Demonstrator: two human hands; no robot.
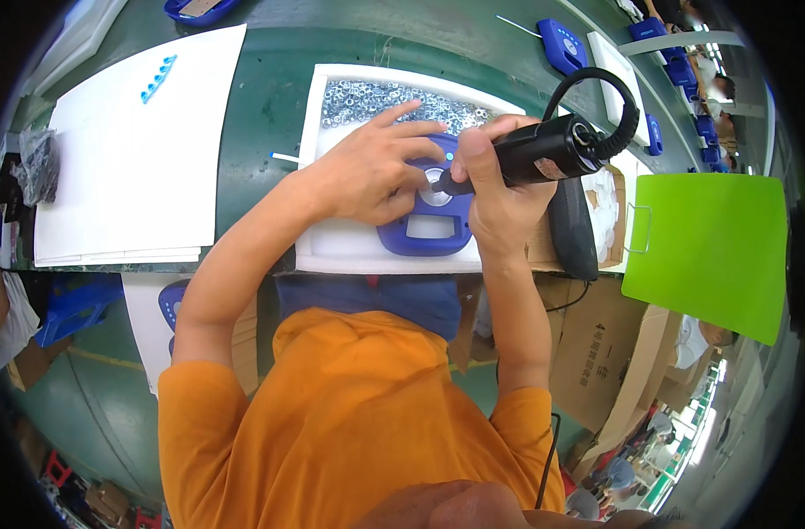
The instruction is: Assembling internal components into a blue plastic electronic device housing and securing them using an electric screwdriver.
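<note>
My right hand (499,203) is wrapped round a black electric screwdriver (543,152), tilted with its cable end up to the right. Its tip points down at the round silver part (436,189) of a blue plastic housing (427,240). Over the left side of that housing lies my left hand (380,167), palm down with fingers spread. Its fingertips are close to the screwdriver tip; whether something small sits under them is hidden. The housing lies in a white foam tray (341,251). Many small metal nuts (367,104) fill the tray's far part.
White sheets (138,167) with a strip of small blue pieces (158,79) lie at the left. To the right are a black case (571,229), an open carton (607,216) and a bright green board (706,251). Another blue device (562,46) sits at the far side.
</note>
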